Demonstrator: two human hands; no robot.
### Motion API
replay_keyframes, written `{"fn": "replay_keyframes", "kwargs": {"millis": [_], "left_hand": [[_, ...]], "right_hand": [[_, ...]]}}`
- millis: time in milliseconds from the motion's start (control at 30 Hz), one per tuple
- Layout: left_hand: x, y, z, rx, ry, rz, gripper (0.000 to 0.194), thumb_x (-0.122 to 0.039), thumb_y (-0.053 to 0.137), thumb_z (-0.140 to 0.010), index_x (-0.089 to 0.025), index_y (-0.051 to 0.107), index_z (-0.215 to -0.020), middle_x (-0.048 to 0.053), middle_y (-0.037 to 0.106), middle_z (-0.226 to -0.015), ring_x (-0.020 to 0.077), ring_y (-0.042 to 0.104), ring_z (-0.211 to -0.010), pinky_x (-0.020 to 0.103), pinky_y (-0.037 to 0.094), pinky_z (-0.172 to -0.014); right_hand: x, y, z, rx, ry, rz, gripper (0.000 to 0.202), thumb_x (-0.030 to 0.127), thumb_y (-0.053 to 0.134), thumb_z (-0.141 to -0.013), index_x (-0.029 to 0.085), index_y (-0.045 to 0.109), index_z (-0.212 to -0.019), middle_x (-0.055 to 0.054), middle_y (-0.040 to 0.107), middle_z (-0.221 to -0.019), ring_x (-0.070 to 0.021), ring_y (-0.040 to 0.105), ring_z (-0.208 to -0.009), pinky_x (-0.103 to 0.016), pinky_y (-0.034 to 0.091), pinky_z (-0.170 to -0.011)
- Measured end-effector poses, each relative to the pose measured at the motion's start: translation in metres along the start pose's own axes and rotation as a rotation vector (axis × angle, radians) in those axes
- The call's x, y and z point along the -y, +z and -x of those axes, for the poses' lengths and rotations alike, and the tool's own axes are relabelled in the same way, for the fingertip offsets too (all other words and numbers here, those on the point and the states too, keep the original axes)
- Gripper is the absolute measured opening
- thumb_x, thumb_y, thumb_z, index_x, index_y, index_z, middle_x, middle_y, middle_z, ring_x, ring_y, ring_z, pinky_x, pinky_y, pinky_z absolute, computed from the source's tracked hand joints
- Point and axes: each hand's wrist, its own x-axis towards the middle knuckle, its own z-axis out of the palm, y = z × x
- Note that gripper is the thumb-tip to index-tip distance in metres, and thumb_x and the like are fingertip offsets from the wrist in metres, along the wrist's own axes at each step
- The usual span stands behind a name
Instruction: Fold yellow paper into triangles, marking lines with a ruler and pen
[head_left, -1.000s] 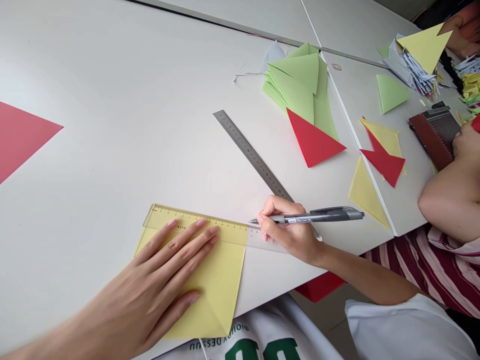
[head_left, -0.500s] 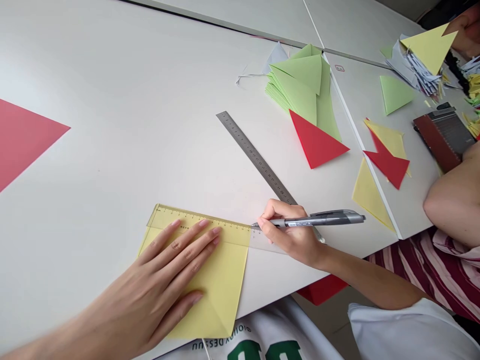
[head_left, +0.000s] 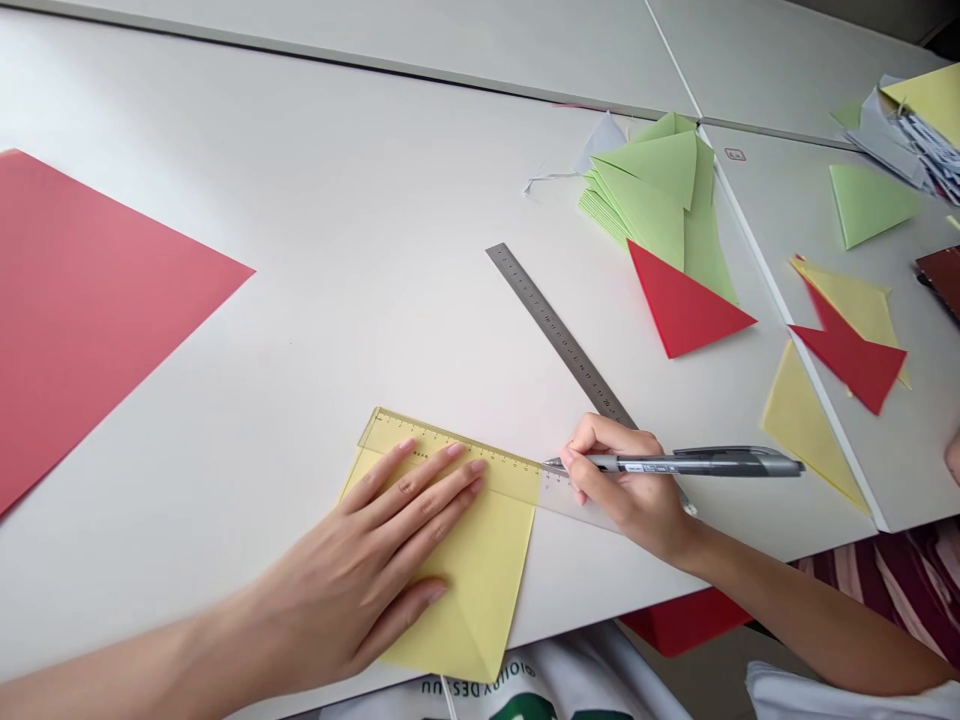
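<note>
My left hand [head_left: 390, 540] lies flat with fingers stretched out, pressing on a yellow sheet of paper [head_left: 484, 580] and a clear plastic ruler [head_left: 510, 480]. The ruler runs along the paper's upper edge, and its right end sticks out past the sheet. In my right hand [head_left: 634, 490] is a grey pen [head_left: 697, 462], held in a writing grip. The pen's tip meets the ruler's edge near the upper right corner of the paper. Just behind my right hand lies a steel ruler [head_left: 559, 335], its near end hidden by the hand.
A large red sheet [head_left: 97, 310] lies at left. Beyond the steel ruler are a stack of green papers [head_left: 652, 190] and a folded red piece [head_left: 686, 305]. Further right lie red scrap [head_left: 855, 350], yellow scrap [head_left: 814, 430] and a green piece [head_left: 874, 200]. The table's front edge is close.
The view has swung left, so everything sits further right and more of the red sheet shows. Both hands, the pen and the plastic ruler keep nearly the same place on the paper.
</note>
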Motion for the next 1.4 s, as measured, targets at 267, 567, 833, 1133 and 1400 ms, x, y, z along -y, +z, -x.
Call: {"fn": "replay_keyframes", "kwargs": {"millis": [267,567,833,1133,1400], "left_hand": [[0.0049,0.0045,-0.0035,-0.052,0.023,-0.011,0.064,-0.028,0.043,-0.097,-0.006,0.019,-0.153,0.009,0.039,-0.152,0.0253,0.022,-0.148,0.043,0.005,-0.126],[0.0048,0.0049,-0.0032,-0.057,0.043,-0.041,0.064,-0.028,0.044,-0.096,-0.004,0.021,-0.152,0.010,0.037,-0.154,0.0281,0.021,-0.148,0.047,0.007,-0.125],[0.0057,0.0045,-0.0043,-0.063,0.045,-0.042,0.064,-0.029,0.043,-0.097,-0.004,0.021,-0.152,0.010,0.037,-0.154,0.0277,0.022,-0.148,0.046,0.008,-0.125],[0.0056,0.0048,-0.0038,-0.068,0.040,-0.029,0.063,-0.029,0.043,-0.097,-0.005,0.023,-0.151,0.010,0.038,-0.153,0.0281,0.023,-0.147,0.046,0.009,-0.125],[0.0069,0.0055,-0.0029,-0.070,0.063,-0.065,0.062,-0.029,0.042,-0.097,-0.002,0.025,-0.150,0.012,0.039,-0.152,0.0298,0.025,-0.146,0.049,0.011,-0.124]], "right_hand": [[0.0022,-0.0028,-0.0020,-0.006,0.003,0.021,0.026,0.025,0.055,-0.093,0.021,0.044,-0.069,0.006,0.048,-0.056,-0.0091,0.045,-0.049,-0.024,0.035,-0.050],[0.0020,-0.0023,-0.0018,-0.003,-0.008,0.024,0.026,0.026,0.055,-0.093,0.021,0.045,-0.069,0.006,0.048,-0.056,-0.0087,0.045,-0.050,-0.024,0.035,-0.050],[0.0019,-0.0027,-0.0026,0.012,-0.001,0.009,0.027,0.026,0.055,-0.094,0.021,0.044,-0.070,0.006,0.047,-0.057,-0.0086,0.045,-0.050,-0.023,0.035,-0.050],[0.0034,-0.0021,-0.0031,0.025,-0.003,-0.015,0.027,0.024,0.055,-0.094,0.020,0.043,-0.070,0.006,0.046,-0.058,-0.0076,0.044,-0.050,-0.022,0.034,-0.049],[0.0033,-0.0018,-0.0030,0.021,-0.011,-0.011,0.027,0.022,0.055,-0.094,0.020,0.042,-0.070,0.007,0.046,-0.058,-0.0073,0.044,-0.050,-0.022,0.033,-0.049]]}}
